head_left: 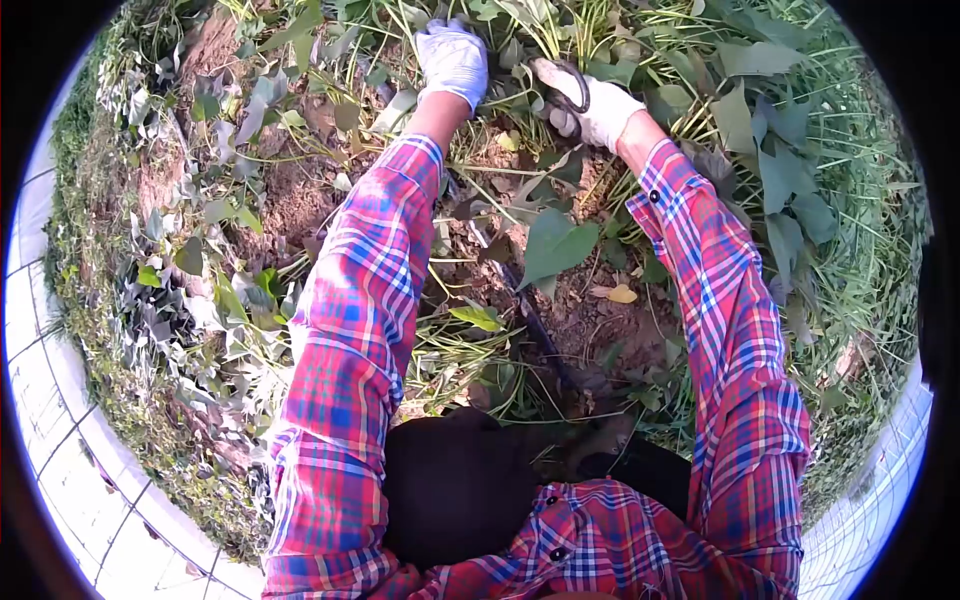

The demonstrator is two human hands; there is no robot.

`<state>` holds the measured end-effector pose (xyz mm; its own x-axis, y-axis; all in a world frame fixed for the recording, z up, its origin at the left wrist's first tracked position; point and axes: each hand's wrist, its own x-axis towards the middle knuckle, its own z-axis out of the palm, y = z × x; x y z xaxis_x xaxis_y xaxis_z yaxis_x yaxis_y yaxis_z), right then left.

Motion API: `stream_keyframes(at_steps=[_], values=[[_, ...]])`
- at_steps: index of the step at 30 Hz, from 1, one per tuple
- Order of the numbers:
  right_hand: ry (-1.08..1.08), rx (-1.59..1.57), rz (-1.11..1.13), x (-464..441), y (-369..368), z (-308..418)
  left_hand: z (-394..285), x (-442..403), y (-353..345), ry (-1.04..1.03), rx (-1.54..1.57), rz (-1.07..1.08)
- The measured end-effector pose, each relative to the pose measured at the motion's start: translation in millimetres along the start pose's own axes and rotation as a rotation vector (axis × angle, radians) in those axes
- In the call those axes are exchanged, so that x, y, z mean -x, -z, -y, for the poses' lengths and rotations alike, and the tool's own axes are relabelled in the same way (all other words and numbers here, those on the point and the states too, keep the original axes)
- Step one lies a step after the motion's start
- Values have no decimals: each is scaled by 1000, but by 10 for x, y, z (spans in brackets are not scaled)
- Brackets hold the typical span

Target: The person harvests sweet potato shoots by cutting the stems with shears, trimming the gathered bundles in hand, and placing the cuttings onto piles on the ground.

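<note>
My left hand, in a white glove, reaches into sweet potato vines at the top of the head view. Its fingers curl down among the leaves, so whatever they grip is hidden. To its right, my right hand, also gloved in white, is closed around scissors with dark looped handles. One loop passes round the thumb; the blades are hidden in the foliage. A broad heart-shaped leaf lies between my forearms, below the hands.
A thin dark pipe runs across the brown soil toward my body. Cut or wilted vines cover the ground on the left. Long grass grows on the right. Pale gridded surfaces edge the view on both sides.
</note>
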<state>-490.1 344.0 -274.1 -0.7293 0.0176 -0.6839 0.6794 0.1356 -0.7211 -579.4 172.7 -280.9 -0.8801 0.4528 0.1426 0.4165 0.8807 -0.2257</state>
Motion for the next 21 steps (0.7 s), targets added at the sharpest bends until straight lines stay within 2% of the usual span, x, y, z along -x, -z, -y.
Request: stream_keyframes(at_steps=[2,5,7,8,9,10,11,12,13,15,16,17,18,19,21], values=[[72,-305,125,10,-45,-7,-4,25,-11,32,44,-34],[78,-189,130,30,3,-59,40,83,68,23,80,-22],[126,-48,99,131,-3,-34,143,67,72,56,305,-106],[144,-158,95,211,-9,-47,225,126,68,111,522,-215],[162,-272,87,456,-43,36,345,116,-35,214,857,-180],[81,-373,92,725,-30,126,509,224,191,143,1009,-323],[115,-288,72,874,14,144,678,273,214,269,1396,-138],[150,-203,52,980,74,129,938,430,585,367,1756,-18],[110,-287,85,1059,151,70,1079,572,904,407,2027,-96],[150,-313,144,1391,266,21,1783,886,1235,123,2379,18],[110,-327,168,1569,317,31,2098,1081,1463,194,2212,-94],[114,-370,144,1691,350,-43,2436,1294,1672,141,2223,-110],[117,-412,120,1814,365,-114,2556,1507,2006,166,2063,-164],[101,-327,137,2017,380,-62,2705,1722,2138,201,1898,-346],[168,-212,117,2303,385,-75,2593,2053,2472,143,1714,-280]])
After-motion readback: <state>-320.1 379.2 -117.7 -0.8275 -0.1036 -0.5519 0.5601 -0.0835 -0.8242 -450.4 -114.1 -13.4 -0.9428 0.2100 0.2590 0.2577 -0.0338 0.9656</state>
